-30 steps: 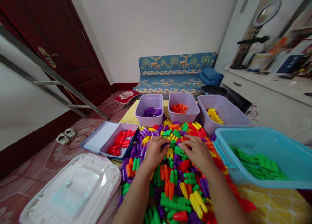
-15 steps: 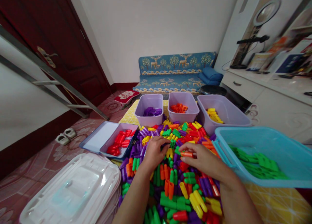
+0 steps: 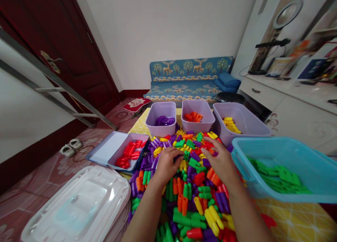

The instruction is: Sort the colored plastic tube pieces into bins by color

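Observation:
A heap of connecting plastic pegs (image 3: 184, 196) in purple, green, orange, yellow and red spreads beneath both hands. My left hand (image 3: 168, 163) rests at the middle of the heap, fingers curled and thumb bent toward the index finger. At its fingertips is a green peg piece (image 3: 186, 155), apparently pinched. To the right, my right hand (image 3: 218, 161) reaches over the heap with thumb and fingers apart, near red and yellow pieces. No piece shows between its fingers. Its palm side is partly hidden.
Behind the heap stand lilac bins with purple (image 3: 164, 121), orange (image 3: 193, 117) and yellow pegs (image 3: 231, 125). A blue bin (image 3: 284, 196) with green pegs is at right. A hinged case (image 3: 126, 168) with red pegs and stacked white lids (image 3: 79, 200) lie left.
My right hand has moved away from me and slightly right, its fingers spreading. The orange piece at its fingertips no longer shows there. My left hand has stayed in place.

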Demonstrator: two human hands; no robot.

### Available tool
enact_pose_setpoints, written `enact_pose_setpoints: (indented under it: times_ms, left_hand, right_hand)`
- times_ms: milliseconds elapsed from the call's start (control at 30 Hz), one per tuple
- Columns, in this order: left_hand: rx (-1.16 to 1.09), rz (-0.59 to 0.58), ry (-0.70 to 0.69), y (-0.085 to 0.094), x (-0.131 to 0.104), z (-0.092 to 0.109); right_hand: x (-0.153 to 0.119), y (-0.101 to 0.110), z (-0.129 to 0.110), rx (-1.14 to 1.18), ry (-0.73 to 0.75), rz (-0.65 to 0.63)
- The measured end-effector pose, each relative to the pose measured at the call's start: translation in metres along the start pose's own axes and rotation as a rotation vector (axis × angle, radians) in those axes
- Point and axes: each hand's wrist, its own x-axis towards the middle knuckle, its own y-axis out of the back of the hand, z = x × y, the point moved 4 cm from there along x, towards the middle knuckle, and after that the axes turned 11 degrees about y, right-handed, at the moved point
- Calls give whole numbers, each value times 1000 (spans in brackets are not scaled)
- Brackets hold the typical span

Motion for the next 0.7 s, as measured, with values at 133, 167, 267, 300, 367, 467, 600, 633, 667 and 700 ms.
enact_pose_setpoints:
  times_ms: [133,167,267,300,367,467,600,633,667,700]
  left_hand:
    - [4,2,2,0,0,0]
    - [3,1,2,0,0,0]
    - [3,0,3,0,0,-1]
    - [4,-3,2,0,0,0]
    - [8,-6,0,0,1,0]
    - [9,0,-3,0,0,1]
    - [16,4,-8,0,0,0]
    - [18,4,-10,0,0,0]
    - [18,4,-10,0,0,0]
    - [19,2,-9,-1,0,0]
  right_hand:
    - [-1,-11,5,-250,103,-147]
    - [-2,-11,4,-290,114,-178]
    - [-5,-4,-2,-444,123,-294]
    - [-7,0,-5,-502,119,-344]
    - [-11,5,-8,-599,95,-455]
    - [-16,5,-8,-679,63,-536]
    - [-17,-6,-7,-688,81,-498]
    - [-17,-10,-7,-666,96,-495]
    - [-17,-15,-8,-636,111,-500]
    - [-17,-19,-8,-605,120,-509]
